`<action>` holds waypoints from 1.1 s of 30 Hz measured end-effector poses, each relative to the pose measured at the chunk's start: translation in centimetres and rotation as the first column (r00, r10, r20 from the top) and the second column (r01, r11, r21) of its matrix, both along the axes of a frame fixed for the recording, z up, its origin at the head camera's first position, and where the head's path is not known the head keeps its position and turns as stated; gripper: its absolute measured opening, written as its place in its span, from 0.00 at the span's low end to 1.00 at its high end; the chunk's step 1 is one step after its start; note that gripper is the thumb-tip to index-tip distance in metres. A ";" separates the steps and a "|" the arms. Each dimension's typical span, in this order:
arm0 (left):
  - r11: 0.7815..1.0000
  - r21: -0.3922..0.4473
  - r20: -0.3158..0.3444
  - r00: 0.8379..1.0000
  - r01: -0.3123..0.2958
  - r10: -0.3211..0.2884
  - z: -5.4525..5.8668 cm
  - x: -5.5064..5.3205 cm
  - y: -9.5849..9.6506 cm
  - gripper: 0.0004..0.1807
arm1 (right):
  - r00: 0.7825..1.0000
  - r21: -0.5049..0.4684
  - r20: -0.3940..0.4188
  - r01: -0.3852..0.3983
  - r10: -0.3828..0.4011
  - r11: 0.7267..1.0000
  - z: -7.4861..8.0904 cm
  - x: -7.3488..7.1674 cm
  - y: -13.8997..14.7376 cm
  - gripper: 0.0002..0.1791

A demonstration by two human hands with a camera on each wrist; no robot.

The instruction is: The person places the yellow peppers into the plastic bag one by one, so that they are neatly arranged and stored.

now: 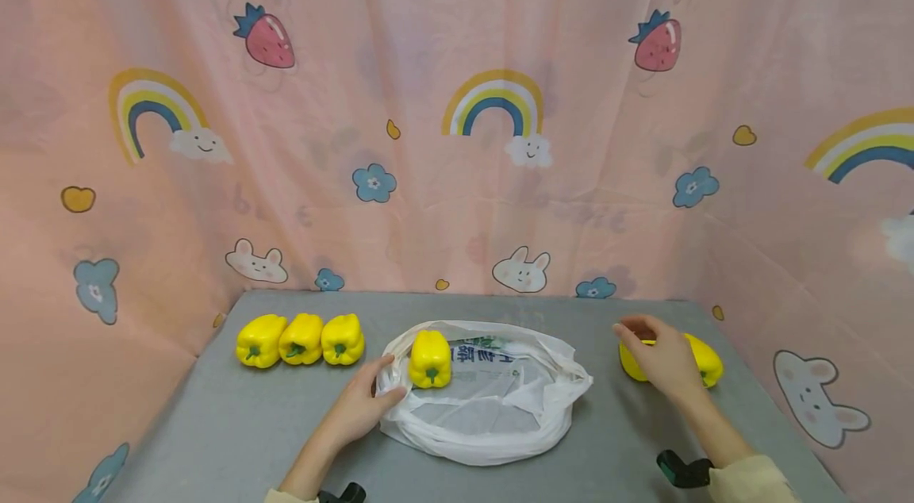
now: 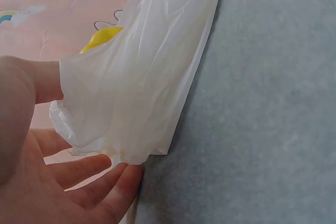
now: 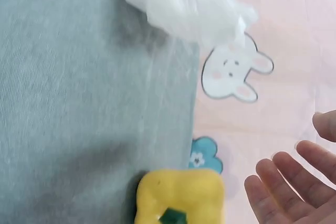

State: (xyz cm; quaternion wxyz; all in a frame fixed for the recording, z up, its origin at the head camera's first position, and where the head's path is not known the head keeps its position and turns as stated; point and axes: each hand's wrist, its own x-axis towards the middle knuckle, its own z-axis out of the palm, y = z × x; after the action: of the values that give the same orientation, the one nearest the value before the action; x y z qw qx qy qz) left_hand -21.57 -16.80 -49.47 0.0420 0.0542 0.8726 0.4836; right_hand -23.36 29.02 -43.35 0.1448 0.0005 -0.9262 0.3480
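A white plastic bag (image 1: 493, 400) lies open in the middle of the grey table (image 1: 236, 424). One yellow bell pepper (image 1: 430, 359) sits in it near its left rim. My left hand (image 1: 380, 384) holds that rim between thumb and fingers; in the left wrist view the bag (image 2: 142, 77) drapes over my left hand (image 2: 79, 171). My right hand (image 1: 646, 340) hovers with spread fingers over another yellow pepper (image 1: 705, 360) at the right. The right wrist view shows this pepper (image 3: 178, 198) beside the relaxed fingers (image 3: 283, 182), which do not touch it.
Three more yellow peppers (image 1: 301, 339) stand in a row at the table's back left. A pink cartoon-print curtain (image 1: 457, 130) walls in the back and both sides. Black wrist straps (image 1: 684, 471) show at the lower edge.
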 end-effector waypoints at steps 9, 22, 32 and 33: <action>1.000 -0.012 -0.002 1.000 0.001 -0.001 0.0 0.0 0.0 0.36 | 0.999 -0.009 -0.029 0.042 -0.042 0.999 -0.7 0.0 2.9 0.29; 1.000 -0.025 -0.004 1.000 -0.001 0.001 0.0 0.1 0.0 0.36 | 0.999 0.018 0.033 0.039 -0.039 0.999 -2.0 -0.3 5.2 0.33; 1.000 -0.014 -0.002 1.000 -0.002 0.002 0.1 0.1 0.0 0.36 | 0.998 0.026 0.060 0.025 -0.027 0.999 -2.2 -0.6 4.9 0.31; 1.000 -0.012 0.000 1.000 -0.002 0.002 0.2 0.1 0.0 0.36 | 0.998 0.021 0.059 0.023 -0.024 1.000 -2.2 -0.7 4.8 0.30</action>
State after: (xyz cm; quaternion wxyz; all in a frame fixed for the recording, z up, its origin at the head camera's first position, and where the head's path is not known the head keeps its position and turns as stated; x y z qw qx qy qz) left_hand -21.45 -16.77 -49.31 0.0420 0.0529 0.8755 0.4784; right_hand -24.03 33.78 -45.59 0.1212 -0.0192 -0.9336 0.3365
